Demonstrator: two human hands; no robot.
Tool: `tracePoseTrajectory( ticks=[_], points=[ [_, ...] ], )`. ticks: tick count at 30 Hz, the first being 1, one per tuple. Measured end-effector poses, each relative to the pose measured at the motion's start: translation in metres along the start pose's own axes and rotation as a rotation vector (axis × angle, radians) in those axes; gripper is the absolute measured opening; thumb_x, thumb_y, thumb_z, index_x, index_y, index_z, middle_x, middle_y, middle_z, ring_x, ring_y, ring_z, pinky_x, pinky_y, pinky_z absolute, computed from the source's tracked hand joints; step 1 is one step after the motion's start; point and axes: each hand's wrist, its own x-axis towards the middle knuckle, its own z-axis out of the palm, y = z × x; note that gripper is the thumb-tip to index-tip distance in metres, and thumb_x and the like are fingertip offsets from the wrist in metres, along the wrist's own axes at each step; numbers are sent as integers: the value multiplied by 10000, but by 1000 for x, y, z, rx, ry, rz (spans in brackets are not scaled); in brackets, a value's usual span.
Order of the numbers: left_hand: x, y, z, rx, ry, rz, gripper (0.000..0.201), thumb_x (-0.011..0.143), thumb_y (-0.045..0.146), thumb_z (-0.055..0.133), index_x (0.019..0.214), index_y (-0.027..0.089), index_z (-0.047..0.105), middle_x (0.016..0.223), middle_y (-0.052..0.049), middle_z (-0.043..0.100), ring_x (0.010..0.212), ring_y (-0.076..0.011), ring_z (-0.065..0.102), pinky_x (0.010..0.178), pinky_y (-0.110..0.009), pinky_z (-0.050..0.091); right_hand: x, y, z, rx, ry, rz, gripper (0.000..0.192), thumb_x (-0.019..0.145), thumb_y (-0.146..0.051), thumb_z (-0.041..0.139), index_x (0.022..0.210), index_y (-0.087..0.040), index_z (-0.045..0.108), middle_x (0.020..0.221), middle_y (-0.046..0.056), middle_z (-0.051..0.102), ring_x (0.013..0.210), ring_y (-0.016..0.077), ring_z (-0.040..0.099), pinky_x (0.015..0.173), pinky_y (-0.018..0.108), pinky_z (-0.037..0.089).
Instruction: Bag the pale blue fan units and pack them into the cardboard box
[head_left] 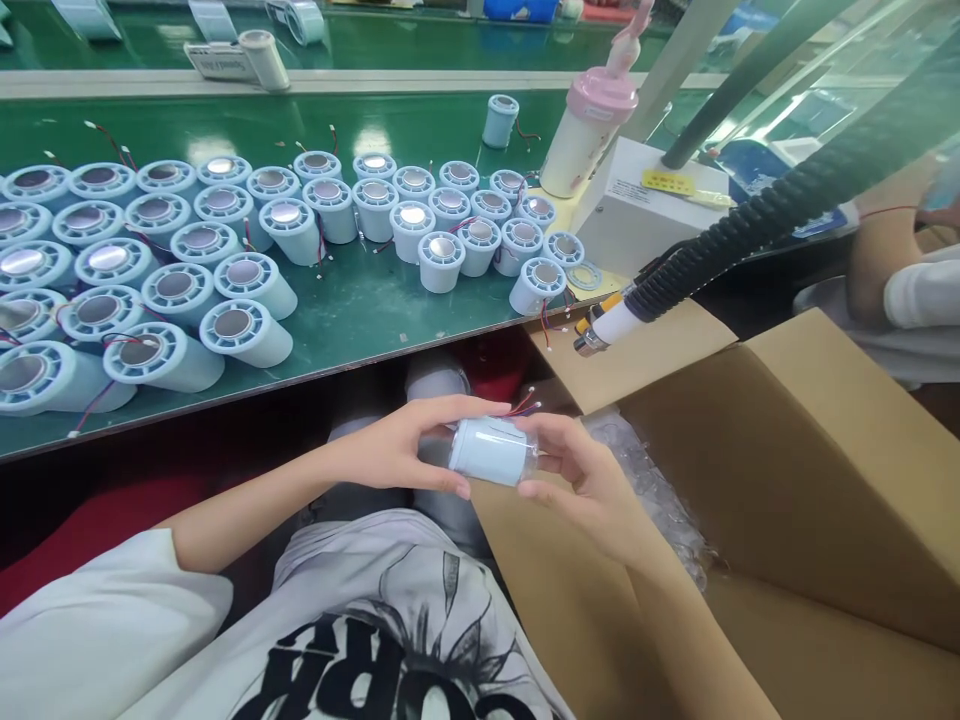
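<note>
- While you are holding the pale blue cylinder (489, 450) between left hand (397, 445) and right hand (581, 480), both pinching its ends, keep fingers off the red wires (523, 404).
- You are working over the open cardboard box (787, 470), below the green desk's (360, 300) near edge.

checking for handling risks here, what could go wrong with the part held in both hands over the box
The pale blue cylinder is pinched between the left hand and right hand above the open cardboard box; a slip could drop it in. Its thin red wires stick out near the fingers and might snag or bend. The black hose nozzle hangs close above, so lifting the cylinder could bump it.
</note>
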Motion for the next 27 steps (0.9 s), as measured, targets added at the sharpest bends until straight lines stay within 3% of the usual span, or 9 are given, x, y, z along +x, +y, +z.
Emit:
tracePoseTrajectory(
  ticks=[7, 11, 21, 24, 27],
  points=[
    [-2, -2, -2, 57, 2, 33, 750, 714, 174, 745, 1386, 288, 431, 1434, -95, 444, 1311, -254, 432, 1024, -343, 443, 2, -6, 3, 196, 14, 182, 322, 799, -318, 651, 1082, -231, 522, 1062, 60, 651, 940, 184, 632, 759, 288, 537],
    [-2, 0, -2, 87, -3, 43, 724, 731, 211, 736, 1383, 293, 434, 1442, -91, 436, 1321, -256, 420, 1020, -341, 448, 5, -5, 4, 259, 27, 246, 303, 804, -378, 625, 1041, -216, 528, 905, 30, 664, 804, 147, 626, 665, 252, 535],
    [-3, -2, -1, 93, -10, 84, 742, 722, 204, 743, 1387, 301, 427, 1456, -96, 421, 1341, -267, 398, 1036, -362, 437, 9, 5, 12, 475, 5, 459, 512, 737, -667, 583, 887, -188, 478, 588, -22, 623, 467, 120, 614, 429, 193, 490],
    [-2, -4, -1, 95, -3, 129, 743, 712, 199, 753, 1378, 304, 441, 1459, -103, 416, 1343, -274, 395, 1040, -374, 429, 11, 3, 16, 525, -20, 514, 527, 781, -693, 490, 869, -174, 504, 561, 2, 630, 411, 105, 581, 379, 168, 456],
    [-2, -4, 1, 102, 16, 157, 719, 706, 202, 758, 1358, 295, 469, 1444, -114, 431, 1326, -283, 416, 1008, -371, 453, 12, 0, 18, 570, -96, 631, 573, 906, -626, 268, 811, -141, 559, 568, 41, 630, 395, 88, 565, 355, 147, 420]
  ],
)
